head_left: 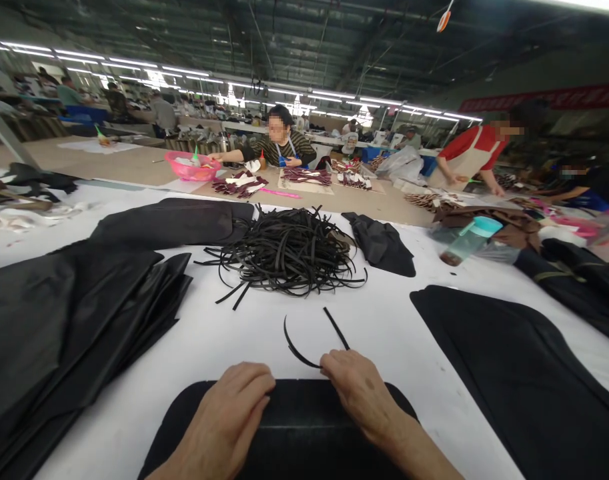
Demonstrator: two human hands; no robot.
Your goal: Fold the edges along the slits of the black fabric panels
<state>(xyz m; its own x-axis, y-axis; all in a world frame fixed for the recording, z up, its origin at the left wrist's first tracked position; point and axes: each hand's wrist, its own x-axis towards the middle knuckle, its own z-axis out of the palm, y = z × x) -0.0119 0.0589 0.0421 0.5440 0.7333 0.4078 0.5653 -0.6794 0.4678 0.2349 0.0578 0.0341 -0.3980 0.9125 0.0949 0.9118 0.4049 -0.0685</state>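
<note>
In front of me a black panel (309, 440) with rounded corners lies on the white tabletop. My left hand (234, 403) is closed at its far edge, left of the middle, fingers together and curled over the material; the fingertips are partly hidden. My right hand (351, 383) is closed near the same edge, farther right, and pinches a thin black strip (295, 350) that curves out to the left. Another short black strip (335, 327) sticks out beyond its knuckles; whether it is held I cannot tell. Past the hands lies a tangled heap of black strips (294, 250).
Stacked black panels (84, 300) lie at left, with more black pieces (174, 221) behind. Another black panel (524, 367) covers the right side. A bottle with a turquoise lid (471, 240) stands at back right. Across the table, co-workers handle pieces near a pink basin (191, 170).
</note>
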